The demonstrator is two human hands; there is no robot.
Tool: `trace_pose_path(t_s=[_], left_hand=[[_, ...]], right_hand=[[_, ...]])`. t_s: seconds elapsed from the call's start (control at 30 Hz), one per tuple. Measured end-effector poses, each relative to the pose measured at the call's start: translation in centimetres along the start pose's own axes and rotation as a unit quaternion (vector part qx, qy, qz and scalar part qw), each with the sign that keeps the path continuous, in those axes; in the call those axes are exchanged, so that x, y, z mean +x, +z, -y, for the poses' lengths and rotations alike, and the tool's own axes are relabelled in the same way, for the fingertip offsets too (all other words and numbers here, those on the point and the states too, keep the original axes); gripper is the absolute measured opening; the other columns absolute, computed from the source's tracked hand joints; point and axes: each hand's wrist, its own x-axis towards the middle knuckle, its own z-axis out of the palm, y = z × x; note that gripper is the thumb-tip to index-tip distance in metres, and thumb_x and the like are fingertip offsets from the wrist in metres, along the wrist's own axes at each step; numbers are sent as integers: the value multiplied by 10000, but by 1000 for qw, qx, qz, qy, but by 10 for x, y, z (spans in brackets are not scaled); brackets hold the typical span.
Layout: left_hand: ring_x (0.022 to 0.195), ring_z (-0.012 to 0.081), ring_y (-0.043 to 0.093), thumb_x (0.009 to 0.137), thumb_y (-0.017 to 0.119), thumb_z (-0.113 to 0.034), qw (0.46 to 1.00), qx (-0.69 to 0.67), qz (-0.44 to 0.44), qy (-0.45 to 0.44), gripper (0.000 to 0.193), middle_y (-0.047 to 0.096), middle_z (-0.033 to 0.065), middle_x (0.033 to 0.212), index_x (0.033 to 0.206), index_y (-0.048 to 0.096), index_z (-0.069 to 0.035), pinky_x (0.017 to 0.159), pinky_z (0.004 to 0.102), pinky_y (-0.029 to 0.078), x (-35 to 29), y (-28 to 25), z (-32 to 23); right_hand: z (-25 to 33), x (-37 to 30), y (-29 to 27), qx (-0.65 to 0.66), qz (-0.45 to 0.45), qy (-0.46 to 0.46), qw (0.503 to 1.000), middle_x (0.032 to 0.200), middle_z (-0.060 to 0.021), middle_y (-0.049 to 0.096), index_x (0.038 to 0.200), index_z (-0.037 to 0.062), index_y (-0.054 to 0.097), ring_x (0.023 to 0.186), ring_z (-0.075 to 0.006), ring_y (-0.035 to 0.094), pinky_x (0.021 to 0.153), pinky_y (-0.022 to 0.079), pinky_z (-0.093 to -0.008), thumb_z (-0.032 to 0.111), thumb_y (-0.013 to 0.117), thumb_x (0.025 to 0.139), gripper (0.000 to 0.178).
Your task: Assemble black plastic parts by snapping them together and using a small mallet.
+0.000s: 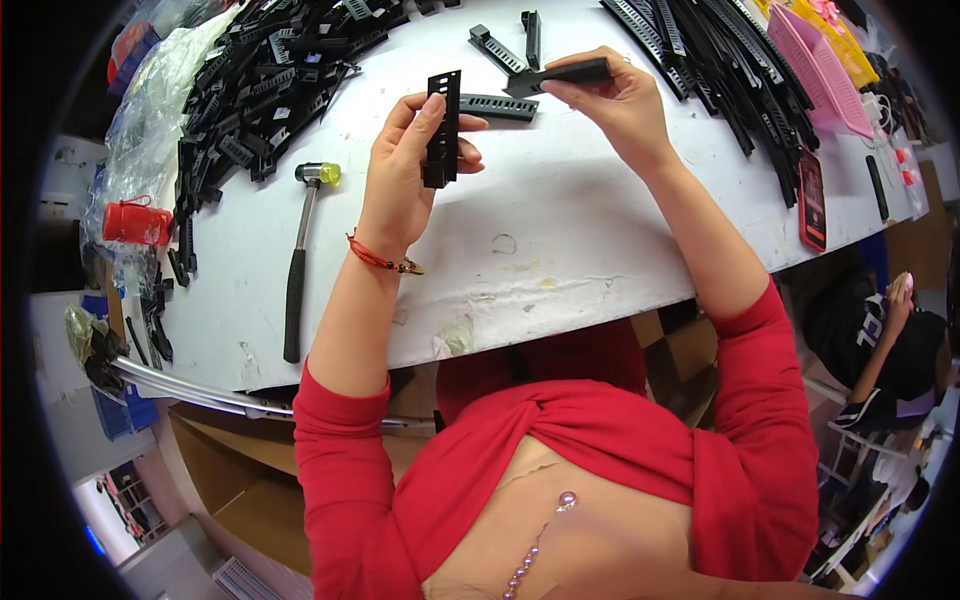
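My left hand is closed around a short black slotted plastic strip, held upright above the white table. The thumb presses its face, and the fingers pass behind it. To the right, my right hand pinches a black plastic piece between thumb and fingers, its narrow end pointing left. Under and beside that end lie a slotted black piece, a second black piece and a third slotted piece. Whether the held piece touches them I cannot tell.
A large heap of black slotted pieces covers the table's far left. A hammer lies left of my left arm. Long black strips, a pink basket and a red-edged phone are at the right. Another person sits beyond.
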Motion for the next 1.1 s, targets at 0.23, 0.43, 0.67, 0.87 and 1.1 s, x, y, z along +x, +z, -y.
trace_pose_path(t_s=[0.23, 0.43, 0.67, 0.87, 1.1], left_hand=[[618, 98, 570, 1028, 555, -234, 982, 166, -78, 44, 234, 706, 111, 922, 1163, 552, -43, 571, 236, 470, 8, -7, 9], [729, 207, 640, 993, 564, -85, 874, 447, -118, 147, 270, 679, 126, 907, 1259, 550, -37, 679, 337, 509, -3, -2, 10], [1124, 327, 545, 919, 554, 73, 751, 595, -27, 285, 507, 535, 177, 1238, 1413, 487, -21, 968, 396, 472, -9, 18, 20], [1227, 382, 488, 786, 500, 203, 652, 690, 2, 313, 651, 497, 240, 1316, 1414, 480, 34, 1065, 450, 415, 17, 36, 26], [1251, 424, 495, 866, 494, 85, 565, 716, 136, 387, 520, 501, 272, 1368, 1373, 526, -26, 1064, 448, 419, 140, 47, 48]], right_hand=[[-12, 3, -6, -118, -82, -38, 989, 913, -38, 676, 1014, 59, 733, 786, -124, 662, 702, 537, -243, 76, 770, 842, 177], [-19, -6, 18, -178, 111, 1, 978, 1077, -175, 692, 1371, 180, 584, 965, -308, 688, 854, 540, -367, -34, 564, 910, 508], [33, 1, -32, -280, -119, -245, 920, 1163, -136, 688, 1301, 99, 608, 1037, -285, 654, 904, 525, -362, -39, 628, 884, 440], [82, -141, -78, -336, -372, -445, 742, 1026, -91, 584, 1214, 120, 550, 810, -199, 529, 628, 504, -287, 81, 619, 935, 290], [29, -293, -30, -259, -35, -133, 956, 808, -10, 610, 973, 153, 627, 634, -200, 602, 523, 473, -336, 193, 726, 831, 177]])
